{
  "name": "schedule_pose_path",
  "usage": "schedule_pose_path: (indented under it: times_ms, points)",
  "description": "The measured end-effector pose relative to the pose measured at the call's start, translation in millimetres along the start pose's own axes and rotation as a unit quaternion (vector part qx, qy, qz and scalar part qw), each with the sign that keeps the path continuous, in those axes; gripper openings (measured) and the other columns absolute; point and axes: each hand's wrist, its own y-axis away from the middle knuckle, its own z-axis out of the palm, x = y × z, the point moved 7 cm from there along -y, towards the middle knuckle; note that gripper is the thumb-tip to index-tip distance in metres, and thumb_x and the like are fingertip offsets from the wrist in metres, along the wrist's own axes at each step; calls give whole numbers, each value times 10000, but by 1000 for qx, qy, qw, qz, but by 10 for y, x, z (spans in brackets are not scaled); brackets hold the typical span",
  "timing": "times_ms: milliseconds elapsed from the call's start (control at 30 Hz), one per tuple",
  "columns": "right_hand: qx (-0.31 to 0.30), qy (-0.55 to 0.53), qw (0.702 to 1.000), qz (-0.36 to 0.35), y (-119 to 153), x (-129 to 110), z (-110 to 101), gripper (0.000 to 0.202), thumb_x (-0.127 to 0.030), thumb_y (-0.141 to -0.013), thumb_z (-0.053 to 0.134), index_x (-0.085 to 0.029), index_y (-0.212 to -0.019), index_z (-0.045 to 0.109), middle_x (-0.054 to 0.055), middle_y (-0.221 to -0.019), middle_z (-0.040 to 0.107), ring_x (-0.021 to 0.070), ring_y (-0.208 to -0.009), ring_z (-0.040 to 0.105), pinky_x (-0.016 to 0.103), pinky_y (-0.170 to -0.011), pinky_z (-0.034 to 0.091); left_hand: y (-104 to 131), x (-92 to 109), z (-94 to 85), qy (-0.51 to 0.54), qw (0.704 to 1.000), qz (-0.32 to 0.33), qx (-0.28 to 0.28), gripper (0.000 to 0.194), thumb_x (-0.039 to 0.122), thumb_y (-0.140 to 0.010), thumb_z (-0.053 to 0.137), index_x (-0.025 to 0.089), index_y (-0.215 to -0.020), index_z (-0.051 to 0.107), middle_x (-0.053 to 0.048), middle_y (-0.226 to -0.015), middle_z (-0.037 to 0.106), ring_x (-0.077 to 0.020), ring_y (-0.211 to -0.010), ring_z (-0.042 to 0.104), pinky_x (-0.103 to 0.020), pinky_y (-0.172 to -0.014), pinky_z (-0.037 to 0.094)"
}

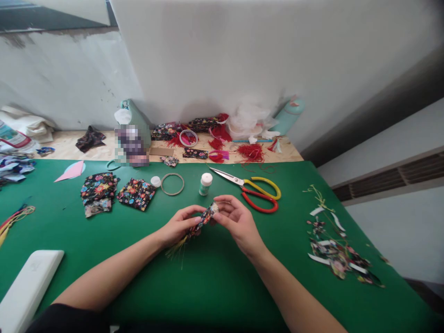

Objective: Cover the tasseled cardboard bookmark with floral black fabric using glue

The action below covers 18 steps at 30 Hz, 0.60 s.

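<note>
Grasping a floral fabric piece (205, 217) with fingers of the left hand (178, 227) near its yellow threads (180, 246) and of the right hand (239, 224) opposite, above a green tabletop (152, 291).

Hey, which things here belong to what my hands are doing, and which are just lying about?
Likely in use:
- floral cloth, between your left hand and right hand
- small bottle
- scissors

Seemingly just lying about:
- flask
- pink paper
- cloth scraps
</note>
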Motion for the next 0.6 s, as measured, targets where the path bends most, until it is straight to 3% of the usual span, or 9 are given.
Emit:
schedule_pose_path:
  times_ms: [233, 467, 600]
  points:
    - [20, -1, 1000, 8, -11, 9, -47, 354, -274, -637, 777, -201, -925, 584, 0, -768, 637, 120, -693, 614, 236, -593, 520, -14, 9, 15, -3, 1000, 7, -17, 293, 304, -739, 711, 165, -986, 638, -12, -763, 583, -54, -529, 445, -203, -515, 324]
    - [34, 15, 999, -15, -27, -14, -72, 326, -308, -661, 754, -198, -916, 584, 2, -753, 616, 123, -684, 587, 266, -631, 513, -6, 10, 48, -2, 997, 16, -81, 399, 334, -728, 710, 188, -1085, 606, -26, -830, 566, -53, -537, 417, -215, -528, 344]
    - [47, 68, 995, -48, -45, -28, -124, 313, -350, -698, 707, -208, -950, 588, 13, -832, 574, 124, -700, 552, 268, -610, 502, -9, -6, 34, -10, 997, 13, -71, 414, 310, -724, 719, 185, -1100, 599, -6, -778, 526, -53, -550, 397, -215, -542, 360]
